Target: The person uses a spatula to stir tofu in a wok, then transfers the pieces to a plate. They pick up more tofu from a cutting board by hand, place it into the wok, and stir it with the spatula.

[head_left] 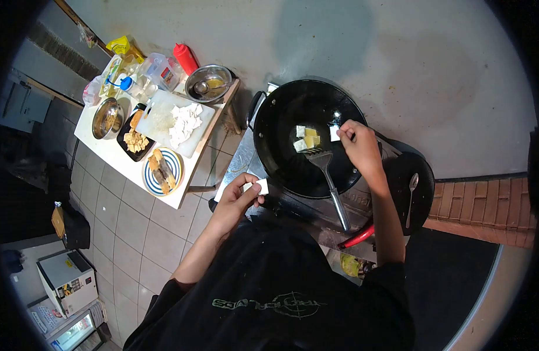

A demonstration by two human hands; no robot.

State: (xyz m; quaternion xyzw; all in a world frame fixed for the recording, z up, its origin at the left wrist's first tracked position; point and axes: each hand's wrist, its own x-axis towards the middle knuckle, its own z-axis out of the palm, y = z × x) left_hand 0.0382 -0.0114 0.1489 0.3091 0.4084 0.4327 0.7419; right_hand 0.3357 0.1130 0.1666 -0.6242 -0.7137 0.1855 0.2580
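Observation:
My right hand (360, 146) pinches a white piece of what looks like tofu (334, 133) over the right side of a black wok (281, 111). In front of the wok's near left rim, my left hand (237, 198) is closed around more white tofu (263, 186); its fingers hide part of it. Several pale pieces (300, 145), some white and some yellowish, lie in the wok. Beside them rests the head of a metal slotted turner (322, 161), its handle leaning out over the near rim. Neither hand touches the turner.
Left stands a table (173, 196) with a white cutting board (155, 120) bearing white pieces, metal bowls (208, 79), a striped plate (177, 169) and a red squeeze bottle (185, 57). At right, a spoon (413, 190) lies on a dark pan (423, 202); a red handle (357, 237) juts nearby.

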